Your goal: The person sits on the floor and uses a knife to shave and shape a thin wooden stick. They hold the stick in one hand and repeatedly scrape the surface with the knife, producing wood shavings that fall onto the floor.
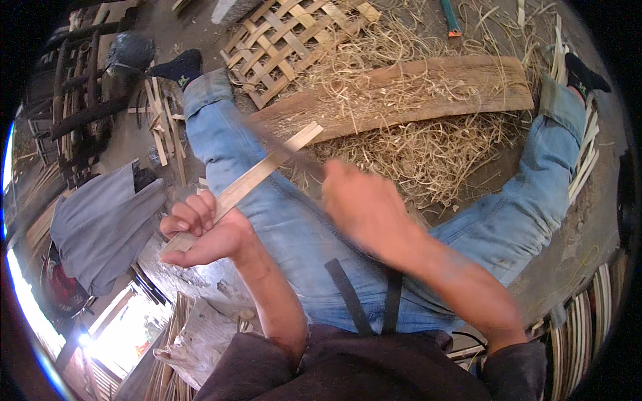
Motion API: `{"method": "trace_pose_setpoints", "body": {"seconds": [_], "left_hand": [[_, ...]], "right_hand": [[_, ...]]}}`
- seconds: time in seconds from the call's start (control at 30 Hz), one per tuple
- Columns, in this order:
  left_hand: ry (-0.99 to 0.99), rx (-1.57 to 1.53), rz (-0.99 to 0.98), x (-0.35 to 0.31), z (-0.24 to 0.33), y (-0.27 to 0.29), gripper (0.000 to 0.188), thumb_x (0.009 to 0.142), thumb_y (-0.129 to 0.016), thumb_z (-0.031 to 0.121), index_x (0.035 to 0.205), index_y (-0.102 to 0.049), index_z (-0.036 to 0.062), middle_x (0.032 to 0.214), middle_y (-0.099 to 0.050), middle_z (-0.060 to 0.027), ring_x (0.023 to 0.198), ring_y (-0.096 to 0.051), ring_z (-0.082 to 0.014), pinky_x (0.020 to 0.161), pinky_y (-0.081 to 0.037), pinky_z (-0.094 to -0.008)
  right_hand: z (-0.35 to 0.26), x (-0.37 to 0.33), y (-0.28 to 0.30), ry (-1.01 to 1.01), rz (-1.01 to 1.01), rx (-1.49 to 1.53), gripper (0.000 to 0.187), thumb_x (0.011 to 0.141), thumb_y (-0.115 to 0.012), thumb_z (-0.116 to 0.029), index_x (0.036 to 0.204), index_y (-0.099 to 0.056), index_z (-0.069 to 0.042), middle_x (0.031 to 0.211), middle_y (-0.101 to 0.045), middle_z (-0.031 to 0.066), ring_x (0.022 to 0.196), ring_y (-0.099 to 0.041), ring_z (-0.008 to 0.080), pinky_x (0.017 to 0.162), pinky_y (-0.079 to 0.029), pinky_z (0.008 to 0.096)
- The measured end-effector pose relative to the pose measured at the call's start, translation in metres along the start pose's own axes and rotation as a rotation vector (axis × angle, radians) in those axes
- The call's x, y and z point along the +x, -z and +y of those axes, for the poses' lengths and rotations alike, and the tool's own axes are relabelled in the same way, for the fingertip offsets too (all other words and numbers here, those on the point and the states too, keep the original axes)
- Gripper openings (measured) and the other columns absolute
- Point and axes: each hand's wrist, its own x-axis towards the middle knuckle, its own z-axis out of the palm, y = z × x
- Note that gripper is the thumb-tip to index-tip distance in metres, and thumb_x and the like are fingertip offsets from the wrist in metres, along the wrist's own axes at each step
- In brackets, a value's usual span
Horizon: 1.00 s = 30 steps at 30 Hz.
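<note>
A pale flat strip of split bamboo or wood [251, 179] slants upward and away over my left thigh. My left hand [212, 230] is closed round its near end, thumb along one side and fingers curled over the other. My right hand [361, 204] is a fist round the handle of a knife [269, 138], and the handle is hidden by the fingers. Motion smears the dark blade. It lies across the strip near its far end; whether it touches the wood I cannot tell.
Between my spread legs lies a broad wooden board [428, 90] strewn with curly shavings [435, 157]. Beyond it is an open-weave bamboo panel [287, 43]. A green-handled tool [451, 20] lies at the far right. Grey cloth [103, 224] hangs at left; bundled strips [585, 334] lie at lower right.
</note>
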Motion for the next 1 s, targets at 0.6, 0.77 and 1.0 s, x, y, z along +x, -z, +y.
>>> {"method": "trace_pose_setpoints", "body": {"seconds": [0.6,0.77,1.0], "left_hand": [[-0.004,0.004,-0.013,-0.003,-0.004,0.004,0.063,0.088,-0.043,0.072,0.069,-0.029,0.0139,0.054,-0.02,0.0035,0.045,-0.014,-0.0074,0.045,-0.011,-0.0259],[0.008,-0.051,-0.021,-0.003,-0.004,0.002,0.063,0.088,-0.043,0.073,0.07,-0.029,0.0138,0.054,-0.021,0.0036,0.045,-0.014,-0.0073,0.045,-0.011,-0.026],[-0.003,-0.018,-0.055,-0.002,-0.002,0.004,0.063,0.088,-0.042,0.073,0.07,-0.029,0.0143,0.054,-0.021,0.0034,0.045,-0.015,-0.0074,0.045,-0.011,-0.026]], "right_hand": [[0.075,0.021,-0.039,-0.126,-0.12,0.059,0.029,0.083,-0.056,-0.013,0.1,-0.051,0.009,0.078,-0.064,0.0299,0.079,-0.065,0.0464,0.072,-0.053,0.0527],[0.076,0.02,-0.042,-0.172,-0.114,0.121,0.034,0.08,-0.062,-0.016,0.101,-0.05,0.009,0.076,-0.063,0.0297,0.077,-0.063,0.0473,0.072,-0.051,0.0522],[0.097,0.025,-0.046,-0.153,-0.088,-0.043,0.028,0.081,-0.059,-0.014,0.1,-0.051,0.006,0.081,-0.066,0.0251,0.079,-0.065,0.0441,0.073,-0.053,0.0509]]}}
